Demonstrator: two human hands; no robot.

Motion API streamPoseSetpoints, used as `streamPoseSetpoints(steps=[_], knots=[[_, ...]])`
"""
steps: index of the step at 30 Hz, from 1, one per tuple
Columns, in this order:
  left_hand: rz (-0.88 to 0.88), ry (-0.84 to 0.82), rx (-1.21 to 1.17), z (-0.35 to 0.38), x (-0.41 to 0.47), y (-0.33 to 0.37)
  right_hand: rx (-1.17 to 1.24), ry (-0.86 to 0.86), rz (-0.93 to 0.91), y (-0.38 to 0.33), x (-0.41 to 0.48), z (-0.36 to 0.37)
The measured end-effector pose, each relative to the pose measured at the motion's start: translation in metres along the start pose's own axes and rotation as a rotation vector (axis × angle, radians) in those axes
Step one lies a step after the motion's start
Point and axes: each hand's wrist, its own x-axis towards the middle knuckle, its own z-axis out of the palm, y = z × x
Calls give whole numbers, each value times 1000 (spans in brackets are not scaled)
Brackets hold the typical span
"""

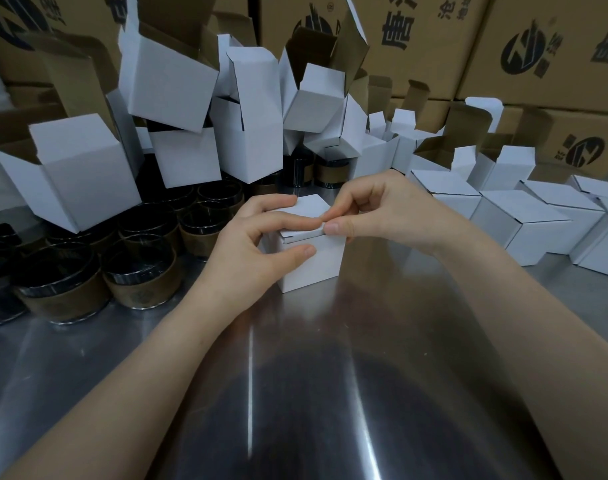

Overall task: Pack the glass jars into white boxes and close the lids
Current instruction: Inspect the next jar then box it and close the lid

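Tucking down the lid (pixel 307 216) of a white box (pixel 313 263) at the middle of the steel table (pixel 330 375).

The right hand (pixel 375 206) pinches the lid's front edge between thumb and forefinger, its other fingers curled. The left hand (pixel 257 237) grips the box, thumb on the front face and fingers over the top. The lid sits slightly proud, so I'd say a skewed push could crease the flap, or the light box might skid on slick metal. Whether a jar is inside, I cannot tell. Banded glass jars (pixel 139 271) crowd the left under heaped open boxes (pixel 81 168); closed boxes (pixel 524 223) line the right; brown cartons (pixel 555 46) are cut off above.
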Motion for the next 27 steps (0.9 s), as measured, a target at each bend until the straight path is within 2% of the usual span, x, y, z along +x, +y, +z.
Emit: streamPoseSetpoints(steps=[6, 15, 23, 27], knots=[[3, 6, 22, 1, 0, 1, -1, -38, 8, 0, -1, -1], [-1, 2, 41, 3, 0, 4, -124, -57, -6, -7, -1, -1], [21, -18, 59, 6, 0, 8, -323, 29, -50, -9, 0, 6], [28, 21, 110, 7, 1, 6, -348, 22, -73, -3, 2, 19]])
